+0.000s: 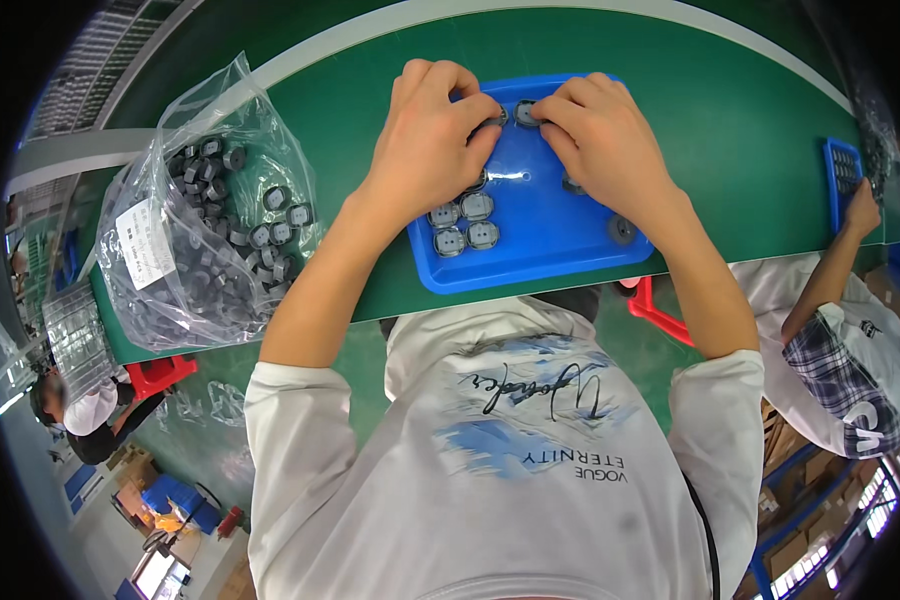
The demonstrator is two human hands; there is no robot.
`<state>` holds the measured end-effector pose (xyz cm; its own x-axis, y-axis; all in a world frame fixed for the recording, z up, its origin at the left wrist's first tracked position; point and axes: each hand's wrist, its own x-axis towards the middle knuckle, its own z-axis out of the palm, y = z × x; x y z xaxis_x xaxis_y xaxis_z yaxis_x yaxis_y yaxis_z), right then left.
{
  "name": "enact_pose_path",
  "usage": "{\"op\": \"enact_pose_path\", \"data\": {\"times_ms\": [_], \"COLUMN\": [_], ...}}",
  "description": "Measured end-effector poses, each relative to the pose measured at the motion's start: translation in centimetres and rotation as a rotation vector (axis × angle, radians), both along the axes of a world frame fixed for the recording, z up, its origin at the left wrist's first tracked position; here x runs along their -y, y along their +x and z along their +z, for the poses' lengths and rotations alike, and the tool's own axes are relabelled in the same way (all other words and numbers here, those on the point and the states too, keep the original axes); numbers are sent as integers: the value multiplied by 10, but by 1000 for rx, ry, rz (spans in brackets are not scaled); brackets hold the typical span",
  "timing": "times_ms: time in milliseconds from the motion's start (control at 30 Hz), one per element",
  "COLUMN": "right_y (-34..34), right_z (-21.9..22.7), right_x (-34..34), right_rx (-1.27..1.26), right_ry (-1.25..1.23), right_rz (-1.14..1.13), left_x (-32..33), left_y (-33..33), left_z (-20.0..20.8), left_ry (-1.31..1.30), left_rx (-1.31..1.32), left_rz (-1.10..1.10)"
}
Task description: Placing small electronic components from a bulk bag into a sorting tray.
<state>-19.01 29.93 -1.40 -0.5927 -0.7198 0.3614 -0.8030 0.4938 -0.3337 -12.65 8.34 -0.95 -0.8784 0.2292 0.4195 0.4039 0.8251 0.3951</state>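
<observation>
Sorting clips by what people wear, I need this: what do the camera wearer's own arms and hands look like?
The left hand and right hand show no gloves. Both forearms are bare, with no watch or bracelet visible. The left sleeve and right sleeve are loose, plain white and end near the elbows.

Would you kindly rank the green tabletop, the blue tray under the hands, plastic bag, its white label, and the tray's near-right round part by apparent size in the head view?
1. Green tabletop
2. Plastic bag and blue tray: too alike to rank
3. White label
4. Round part
</observation>
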Motion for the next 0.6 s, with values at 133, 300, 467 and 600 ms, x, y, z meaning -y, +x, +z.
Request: {"op": "enact_pose_path", "data": {"times_ms": [133,300,467,600], "right_y": [2,-7,-14,-16], "right_z": [6,6,9,8], "right_x": [7,9,9,8], "right_rx": [-2,-26,-69,-64], "right_ry": [10,-8,8,-19], "right_rz": [15,102,199,213], "left_x": [0,1,2,2], "left_y": [0,0,0,0], "left_z": [-3,-3,-4,-4], "left_ry": [69,86,87,73], "left_rx": [1,11,23,26], "left_rz": [-6,-3,6,-1]}}
